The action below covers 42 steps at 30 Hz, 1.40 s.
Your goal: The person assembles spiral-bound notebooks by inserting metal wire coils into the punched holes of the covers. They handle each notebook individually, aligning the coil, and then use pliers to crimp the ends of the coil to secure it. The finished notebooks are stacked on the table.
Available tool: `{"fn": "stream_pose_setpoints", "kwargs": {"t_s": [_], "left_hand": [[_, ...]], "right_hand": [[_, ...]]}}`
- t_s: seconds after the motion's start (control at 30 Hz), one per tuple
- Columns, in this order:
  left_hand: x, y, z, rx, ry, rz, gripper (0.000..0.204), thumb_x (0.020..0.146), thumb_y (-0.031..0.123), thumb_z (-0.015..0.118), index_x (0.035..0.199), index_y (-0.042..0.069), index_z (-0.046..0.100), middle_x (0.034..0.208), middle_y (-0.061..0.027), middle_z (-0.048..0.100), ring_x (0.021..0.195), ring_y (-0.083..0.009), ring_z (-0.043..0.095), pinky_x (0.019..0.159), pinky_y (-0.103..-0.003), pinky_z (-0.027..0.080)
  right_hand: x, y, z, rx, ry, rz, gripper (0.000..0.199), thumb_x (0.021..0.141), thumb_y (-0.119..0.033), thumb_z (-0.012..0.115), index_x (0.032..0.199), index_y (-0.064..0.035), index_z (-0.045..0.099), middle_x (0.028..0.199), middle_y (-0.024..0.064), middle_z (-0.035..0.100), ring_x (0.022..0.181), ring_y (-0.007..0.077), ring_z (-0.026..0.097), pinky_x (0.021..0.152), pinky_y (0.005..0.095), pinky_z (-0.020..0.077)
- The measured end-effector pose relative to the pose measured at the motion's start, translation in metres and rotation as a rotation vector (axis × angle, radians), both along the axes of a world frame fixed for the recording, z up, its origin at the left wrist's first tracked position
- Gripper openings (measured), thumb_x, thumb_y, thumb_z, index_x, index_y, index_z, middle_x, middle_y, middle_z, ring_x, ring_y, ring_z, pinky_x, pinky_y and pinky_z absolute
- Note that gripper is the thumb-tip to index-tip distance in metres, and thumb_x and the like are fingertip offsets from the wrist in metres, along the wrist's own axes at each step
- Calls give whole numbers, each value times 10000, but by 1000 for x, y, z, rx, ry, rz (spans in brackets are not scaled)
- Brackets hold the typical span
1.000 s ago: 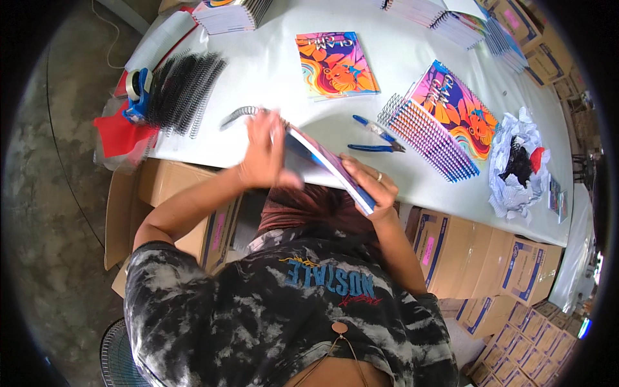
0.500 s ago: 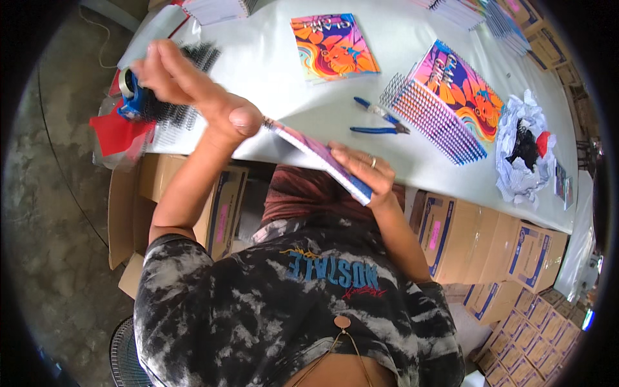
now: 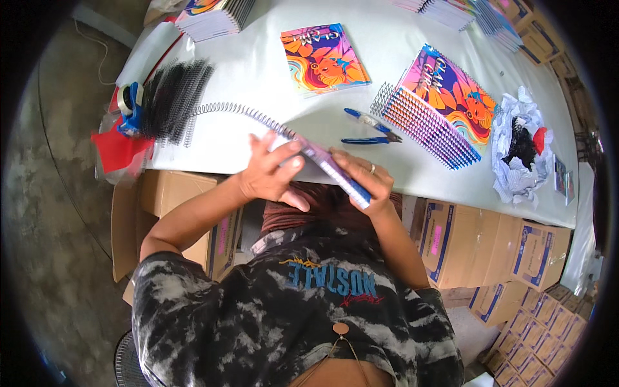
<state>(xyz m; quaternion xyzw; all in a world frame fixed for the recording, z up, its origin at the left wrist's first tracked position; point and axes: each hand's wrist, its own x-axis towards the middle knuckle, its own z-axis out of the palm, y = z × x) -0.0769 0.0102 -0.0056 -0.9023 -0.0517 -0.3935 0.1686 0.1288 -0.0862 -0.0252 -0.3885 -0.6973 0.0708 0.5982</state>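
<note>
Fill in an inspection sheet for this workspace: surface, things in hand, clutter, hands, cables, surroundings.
Surface: white tabletop, smooth-looking.
Things in hand: slanted booklet at the table's near edge; dark coil extends from its far end.
Clutter: coil bundle, blue tape dispenser, red material, blue-handled pliers, coil-bound stack, crumpled paper with black and red scraps.
Hands: right hand grips the booklet; left hand, fingers spread, is beside the coil, contact unclear.
Cables: thin pale cord, upper left.
Surroundings: cardboard boxes below and right; grey floor.
</note>
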Motion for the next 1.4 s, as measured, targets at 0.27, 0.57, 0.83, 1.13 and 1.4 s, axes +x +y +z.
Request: {"fn": "stream_pose_setpoints", "kwargs": {"t_s": [0.27,0.57,0.83,1.13,1.4], "left_hand": [[7,-1,-43,-269,-76,-48,1112,674,800,455,1340,-70,262,1351,-291,280,1289,-525,163,993,-670,68],[49,49,50,-415,182,554,440,884,214,531,1304,138,427,1127,-100,576,959,-288,573,901,-435,414],[89,153,88,-37,-74,702,389,807,166,543,1182,66,510,1092,-113,526,1012,-251,496,890,-408,355],[66,74,86,-987,158,283,567,911,487,450,603,53,646,559,-77,608,544,-226,610,526,-327,481],[54,68,71,-449,89,98,337,868,322,571,631,85,602,601,-70,554,580,-212,534,573,-320,412]], "right_hand": [[-3,1,1,-8,43,-15,325,711,-21,675,1029,32,637,968,189,659,851,290,671,735,333,543],[-15,-4,23,6,-346,27,280,715,-44,662,991,0,656,1001,171,653,836,289,670,662,358,560],[-35,0,17,-9,-261,21,347,713,-56,642,1058,-25,625,1018,142,650,885,247,659,729,342,543],[11,3,21,-440,505,87,227,833,6,587,1053,36,633,935,115,673,808,79,597,696,234,490],[10,7,14,-400,297,39,321,802,52,576,1118,8,612,1062,133,653,903,158,641,784,247,492]]}}
